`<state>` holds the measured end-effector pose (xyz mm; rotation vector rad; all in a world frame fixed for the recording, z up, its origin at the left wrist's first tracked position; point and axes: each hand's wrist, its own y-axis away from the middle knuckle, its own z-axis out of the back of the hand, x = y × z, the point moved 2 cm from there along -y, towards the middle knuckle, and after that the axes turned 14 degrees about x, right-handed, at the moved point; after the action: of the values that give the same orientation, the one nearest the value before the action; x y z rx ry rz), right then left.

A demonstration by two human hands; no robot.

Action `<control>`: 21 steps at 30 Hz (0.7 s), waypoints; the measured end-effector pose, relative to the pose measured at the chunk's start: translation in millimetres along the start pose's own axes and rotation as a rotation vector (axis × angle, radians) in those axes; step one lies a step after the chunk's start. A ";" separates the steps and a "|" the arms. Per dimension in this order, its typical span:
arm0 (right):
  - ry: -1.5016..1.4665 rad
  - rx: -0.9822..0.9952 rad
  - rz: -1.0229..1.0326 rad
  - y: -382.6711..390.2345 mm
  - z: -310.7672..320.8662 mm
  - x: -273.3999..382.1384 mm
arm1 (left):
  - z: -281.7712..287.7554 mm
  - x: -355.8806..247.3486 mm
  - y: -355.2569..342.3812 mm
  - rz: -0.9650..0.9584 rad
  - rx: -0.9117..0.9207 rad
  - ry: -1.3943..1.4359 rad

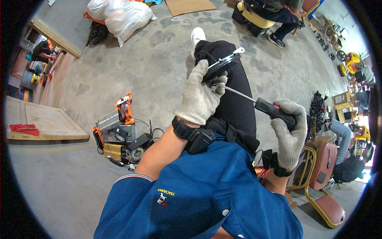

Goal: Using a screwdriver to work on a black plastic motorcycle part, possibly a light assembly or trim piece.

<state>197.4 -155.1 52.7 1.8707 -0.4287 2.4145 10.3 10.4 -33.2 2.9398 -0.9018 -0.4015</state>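
My left hand point(199, 93), in a grey knit glove, grips a flat round black part point(223, 63) with a white tab at its far end, held over my black-trousered leg point(234, 99). My right hand point(289, 133), gloved the same way, is closed on the black and red handle of a screwdriver point(274, 110). The metal shaft runs up and left, and its tip meets the black part beside my left fingers. Both wrists wear black straps. My blue jacket fills the lower view.
A heap of orange and black electronic units with cables point(119, 135) lies on the concrete floor to my left. A wooden platform point(43, 123) lies far left, a white sack point(119, 16) at the back. A red-padded chair point(324, 175) stands at right, where other people sit.
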 end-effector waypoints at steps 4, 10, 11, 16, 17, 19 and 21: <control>-0.009 -0.017 0.008 -0.1 -1.5 2.6 | 7.1 1.8 -1.7 0.014 0.044 -0.041; -0.012 0.008 -0.002 -0.2 -0.2 0.7 | 13.6 5.4 -4.4 0.030 0.062 -0.109; -0.011 0.007 -0.003 -0.2 -0.3 1.1 | 13.4 5.9 -4.5 0.030 0.062 -0.109; 0.030 0.011 -0.010 0.0 1.3 1.6 | 13.2 4.7 -3.7 -0.016 0.077 -0.172; 0.030 0.013 -0.010 -0.3 0.7 2.5 | 14.2 3.7 -3.4 -0.018 0.075 -0.172; 0.012 0.000 -0.025 -0.4 0.0 4.1 | 16.7 3.3 -3.9 0.017 0.088 -0.162; 0.007 -0.006 -0.029 -0.2 0.8 3.6 | 17.3 3.6 -3.4 0.019 0.102 -0.141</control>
<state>197.3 -155.6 56.4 1.8522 -0.4057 2.3982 10.6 11.8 -51.1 3.0240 -0.9944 -0.5847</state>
